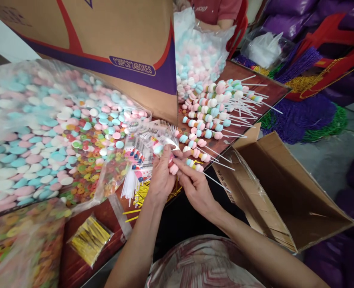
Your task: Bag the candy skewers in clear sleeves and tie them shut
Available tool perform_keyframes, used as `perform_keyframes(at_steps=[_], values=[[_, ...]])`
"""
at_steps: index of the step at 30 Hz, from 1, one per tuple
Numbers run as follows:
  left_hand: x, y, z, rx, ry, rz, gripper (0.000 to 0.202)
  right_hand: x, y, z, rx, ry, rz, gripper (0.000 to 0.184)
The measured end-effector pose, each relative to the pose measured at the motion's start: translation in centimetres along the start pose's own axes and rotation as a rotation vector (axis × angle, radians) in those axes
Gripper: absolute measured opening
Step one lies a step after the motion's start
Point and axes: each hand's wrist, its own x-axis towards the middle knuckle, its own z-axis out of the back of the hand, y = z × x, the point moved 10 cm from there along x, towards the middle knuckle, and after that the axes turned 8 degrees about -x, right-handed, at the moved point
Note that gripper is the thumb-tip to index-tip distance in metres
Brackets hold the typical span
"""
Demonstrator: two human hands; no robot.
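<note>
My left hand (161, 178) is closed around a candy skewer (173, 167) of pink and pale pieces, partly covered by a shiny clear bag (171, 143). Against the skewer's near end, the fingers of my right hand (196, 191) are pinched together; exactly what they grip is partly hidden. Beneath and left of my hands lie printed clear bags (141, 150), white sticks (130, 186) and loose gold twist ties (142, 194). Finished-looking candy skewers (214, 114) of marshmallows and gummy rings lie in a row to the right, their white sticks pointing right.
Loose marshmallows (29, 156) and gummy rings (89, 164) spread over the left side. A large carton (119, 40) stands behind them. A packet of gold ties (90, 239) lies at the near edge. An open cardboard box (285, 196) sits at right. Another person (217, 12) sits opposite.
</note>
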Motion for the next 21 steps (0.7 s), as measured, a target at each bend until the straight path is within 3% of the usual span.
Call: perform_keyframes(at_steps=[4,11,17,21], values=[[-0.1,0.3,-0.1,0.061,0.042,0.08,0.018,0.1,2.1,0.8,-0.41,-0.019,0.232,0.046],[0.2,-0.9,0.7,0.009,-0.054,0.053,0.016,-1.9,3.2,1.7,-0.501,-0.071,0.351,0.045],[-0.1,1.0,0.0,0.084,0.071,0.148,0.016,-1.0,3.2,0.5,-0.755,-0.176,0.423,0.039],[-0.5,0.4,-0.1,0.119,0.125,0.216,0.016,-1.2,3.7,0.8,-0.665,-0.158,0.444,0.039]])
